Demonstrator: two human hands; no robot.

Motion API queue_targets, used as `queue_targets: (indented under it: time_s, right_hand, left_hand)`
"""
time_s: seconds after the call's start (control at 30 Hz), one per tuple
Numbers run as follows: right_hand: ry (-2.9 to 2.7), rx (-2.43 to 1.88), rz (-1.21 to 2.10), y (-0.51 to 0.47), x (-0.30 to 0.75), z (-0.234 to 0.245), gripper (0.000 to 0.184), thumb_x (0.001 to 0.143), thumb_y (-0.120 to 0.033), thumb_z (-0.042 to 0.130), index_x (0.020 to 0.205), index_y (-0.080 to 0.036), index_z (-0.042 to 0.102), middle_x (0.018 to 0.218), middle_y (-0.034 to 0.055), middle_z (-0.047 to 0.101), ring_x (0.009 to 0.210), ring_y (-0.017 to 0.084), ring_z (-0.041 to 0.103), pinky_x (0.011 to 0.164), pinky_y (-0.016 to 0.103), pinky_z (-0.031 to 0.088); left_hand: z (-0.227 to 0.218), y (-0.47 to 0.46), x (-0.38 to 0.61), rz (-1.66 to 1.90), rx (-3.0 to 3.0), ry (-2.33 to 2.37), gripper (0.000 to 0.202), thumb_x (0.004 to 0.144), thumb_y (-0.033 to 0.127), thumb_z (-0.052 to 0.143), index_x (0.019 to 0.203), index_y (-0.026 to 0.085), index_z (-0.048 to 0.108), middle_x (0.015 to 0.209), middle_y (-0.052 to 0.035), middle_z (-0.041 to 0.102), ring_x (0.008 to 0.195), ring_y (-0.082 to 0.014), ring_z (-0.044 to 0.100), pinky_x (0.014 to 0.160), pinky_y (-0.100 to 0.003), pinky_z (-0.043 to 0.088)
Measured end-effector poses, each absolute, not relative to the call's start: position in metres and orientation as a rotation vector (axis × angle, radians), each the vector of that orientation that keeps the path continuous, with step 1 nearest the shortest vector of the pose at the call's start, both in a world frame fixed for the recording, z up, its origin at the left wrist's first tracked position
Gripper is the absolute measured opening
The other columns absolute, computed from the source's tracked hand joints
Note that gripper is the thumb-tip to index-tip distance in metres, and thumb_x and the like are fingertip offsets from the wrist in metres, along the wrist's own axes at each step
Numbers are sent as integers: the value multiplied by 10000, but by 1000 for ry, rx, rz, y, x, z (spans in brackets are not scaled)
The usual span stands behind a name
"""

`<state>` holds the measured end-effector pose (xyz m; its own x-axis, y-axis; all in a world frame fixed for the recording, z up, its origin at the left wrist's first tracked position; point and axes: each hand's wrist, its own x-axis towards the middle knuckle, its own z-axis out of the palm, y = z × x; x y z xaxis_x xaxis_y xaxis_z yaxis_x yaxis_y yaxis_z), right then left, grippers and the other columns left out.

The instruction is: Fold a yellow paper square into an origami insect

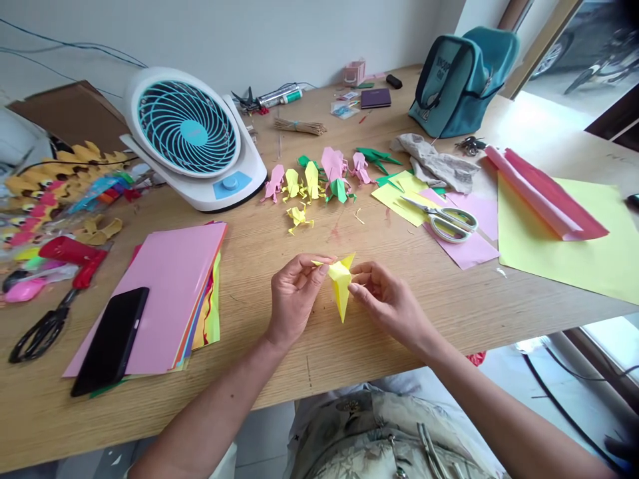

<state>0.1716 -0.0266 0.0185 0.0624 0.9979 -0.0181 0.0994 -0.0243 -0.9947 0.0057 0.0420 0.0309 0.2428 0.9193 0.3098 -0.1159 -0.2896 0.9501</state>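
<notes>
Both my hands hold a small folded yellow paper piece [341,285] just above the wooden table [449,313]. My left hand [295,296] pinches its upper left flap between thumb and fingers. My right hand [382,296] pinches its right edge with the fingertips. The paper tapers to a point facing me. Beyond it sits a row of finished paper frogs [319,179] in pink, yellow and green, with one small yellow frog [298,217] nearest my hands.
A stack of coloured paper [170,293] with a black phone [112,339] on it lies at the left. Black scissors [42,329] lie further left. White-handled scissors [444,218] rest on paper sheets at the right. A fan [192,136] and a teal bag [462,76] stand behind.
</notes>
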Motion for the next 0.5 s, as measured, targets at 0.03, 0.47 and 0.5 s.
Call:
queue_targets:
  time_s: [0.03, 0.47, 0.5]
  right_hand:
    - [-1194, -1294, 1146, -26, 168, 19, 349, 877, -485, 661, 1079, -214, 573, 985, 57, 689, 780, 168, 644, 651, 268, 502]
    - [-1046, -1048, 1010, -17, 153, 7, 186, 912, -337, 639, 975, -255, 484, 935, -1, 508, 775, 118, 572, 632, 224, 485]
    - [-1043, -1049, 1021, -17, 152, 6, 189, 911, -340, 639, 986, -257, 487, 964, 6, 515, 786, 120, 578, 628, 224, 492]
  left_hand:
    - [31, 41, 5, 1259, 1472, 765, 80, 886, 266, 686, 885, 188, 704, 965, -45, 737, 978, -167, 678, 925, -307, 525]
    - [35, 36, 1, 1271, 1661, 541, 121, 897, 103, 645, 933, 197, 712, 1011, -51, 715, 998, -150, 674, 922, -278, 527]
    - [35, 36, 1, 1283, 1681, 538, 126, 894, 96, 646, 932, 196, 711, 1011, -51, 715, 994, -148, 675, 918, -273, 530]
